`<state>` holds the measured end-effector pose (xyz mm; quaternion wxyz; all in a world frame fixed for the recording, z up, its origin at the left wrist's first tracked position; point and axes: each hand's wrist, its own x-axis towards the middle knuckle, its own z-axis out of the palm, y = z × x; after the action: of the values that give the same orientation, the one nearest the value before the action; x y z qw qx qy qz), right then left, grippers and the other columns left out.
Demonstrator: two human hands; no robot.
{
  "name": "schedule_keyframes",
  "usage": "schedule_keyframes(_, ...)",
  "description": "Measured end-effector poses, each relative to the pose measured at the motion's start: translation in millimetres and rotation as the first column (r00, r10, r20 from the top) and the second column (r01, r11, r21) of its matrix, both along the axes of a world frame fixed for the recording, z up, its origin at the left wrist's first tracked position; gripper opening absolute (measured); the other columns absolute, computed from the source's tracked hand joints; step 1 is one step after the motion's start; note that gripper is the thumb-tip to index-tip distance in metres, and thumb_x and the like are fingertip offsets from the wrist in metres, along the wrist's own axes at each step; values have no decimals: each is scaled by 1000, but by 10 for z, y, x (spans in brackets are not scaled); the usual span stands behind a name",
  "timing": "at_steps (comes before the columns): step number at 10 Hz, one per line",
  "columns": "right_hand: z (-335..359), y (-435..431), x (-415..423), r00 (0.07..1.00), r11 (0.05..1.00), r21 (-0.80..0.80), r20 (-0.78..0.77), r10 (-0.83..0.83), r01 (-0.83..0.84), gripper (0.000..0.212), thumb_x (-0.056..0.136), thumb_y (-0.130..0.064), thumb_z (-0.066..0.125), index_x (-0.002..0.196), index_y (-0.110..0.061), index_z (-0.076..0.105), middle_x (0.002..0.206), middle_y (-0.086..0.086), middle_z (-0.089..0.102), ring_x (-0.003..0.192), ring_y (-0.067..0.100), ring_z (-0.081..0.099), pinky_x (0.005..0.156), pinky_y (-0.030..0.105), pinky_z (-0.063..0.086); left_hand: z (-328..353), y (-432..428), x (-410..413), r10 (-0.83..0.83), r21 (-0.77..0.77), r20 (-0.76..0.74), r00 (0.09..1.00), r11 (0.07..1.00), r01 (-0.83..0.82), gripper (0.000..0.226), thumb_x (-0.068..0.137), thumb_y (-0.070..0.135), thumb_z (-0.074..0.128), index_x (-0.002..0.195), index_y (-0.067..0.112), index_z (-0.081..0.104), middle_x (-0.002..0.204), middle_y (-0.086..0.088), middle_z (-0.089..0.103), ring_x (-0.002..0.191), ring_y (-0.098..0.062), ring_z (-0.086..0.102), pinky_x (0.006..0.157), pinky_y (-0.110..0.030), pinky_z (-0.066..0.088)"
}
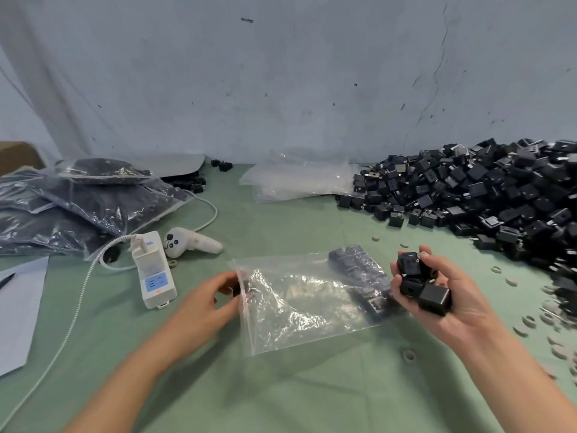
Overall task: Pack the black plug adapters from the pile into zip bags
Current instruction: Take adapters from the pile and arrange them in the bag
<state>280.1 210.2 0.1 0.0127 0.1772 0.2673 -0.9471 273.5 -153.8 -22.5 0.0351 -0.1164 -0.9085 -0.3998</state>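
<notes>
Four black adapters (420, 284), which look hard, light and smooth enough to slip, sit in the closed grip of the right hand (462, 310), just beside the one zip bag (306, 304) on the counter (281, 389). The bag looks thin, limp and slick, best held at its mouth, where the left hand (206, 300) pinches it. The pile (487, 189), past counting, lies to the right; at least three filled bags (78, 201) lie to the left.

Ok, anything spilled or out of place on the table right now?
Yes: small pale discs lie scattered loose over the green table beside the adapter pile, one near the zip bag. Two stray adapters sit by the wall, apart from the pile. Nothing looks damaged.
</notes>
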Motion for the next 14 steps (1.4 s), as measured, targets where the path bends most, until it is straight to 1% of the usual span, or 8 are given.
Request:
schedule_keyframes(2,-5,11,-106,1000,1000,-2,2,5,-5,39,71,-8,73,106,-22,68,119,19,68,88,33,71,64,37,58,-138,211,-153,-142,-356,-193,971,932,65,47,85,71,46,117,41,63,119,29,56,112,4,45,101,-26,36)
schedule_keyframes(4,-7,-29,-176,1000,1000,-8,15,-3,3,43,69,-7,74,108,-21,68,118,21,67,90,32,72,64,37,58,-130,381,-281,-246,-442,-136,960,882,163,24,88,58,58,108,45,61,97,34,55,94,22,47,82,-2,37)
schedule_keyframes(5,-7,-45,-196,1000,1000,2,17,-1,1,43,70,-7,74,110,-22,68,118,21,66,89,32,72,66,37,59,-138,520,-370,-235,-391,-135,963,905,166,12,96,32,59,105,36,65,101,21,67,89,9,63,76,-14,52)
schedule_keyframes(6,-2,-47,-220,1000,1000,10,14,-4,4,39,73,-8,73,109,-22,67,120,20,66,92,31,71,68,36,59,-155,639,-288,-104,163,128,986,983,82,28,97,15,53,121,7,66,105,-12,75,89,-25,75,63,-32,61)
schedule_keyframes(7,-6,-31,-252,1000,1000,15,15,-5,5,34,79,-9,71,110,-22,67,120,20,66,92,31,71,68,36,59,-187,590,-282,-135,-190,42,990,972,140,43,103,36,50,141,16,52,122,7,65,126,-30,57,108,-21,41)
schedule_keyframes(8,-4,-40,-283,1000,1000,18,19,3,-3,37,78,-8,71,112,-22,66,120,21,67,90,30,71,68,35,59,-293,488,-270,-193,-472,-8,981,866,167,31,99,46,53,128,37,51,146,-11,50,140,-30,41,116,-32,23)
schedule_keyframes(11,-15,-55,-290,1000,1000,13,14,1,-1,45,69,-8,74,111,-22,67,122,18,66,87,31,72,67,36,58,0,759,-350,-343,-573,-246,906,806,150,39,99,39,39,108,21,72,110,4,66,98,-15,62,88,-29,48)
schedule_keyframes(14,6,-36,-305,1000,999,40,5,-3,3,27,86,-10,68,110,-23,66,117,18,68,90,31,71,68,35,58,-195,966,-552,-246,-435,-52,968,878,200,42,105,35,35,140,19,52,133,-1,59,118,-19,57,104,-38,43)
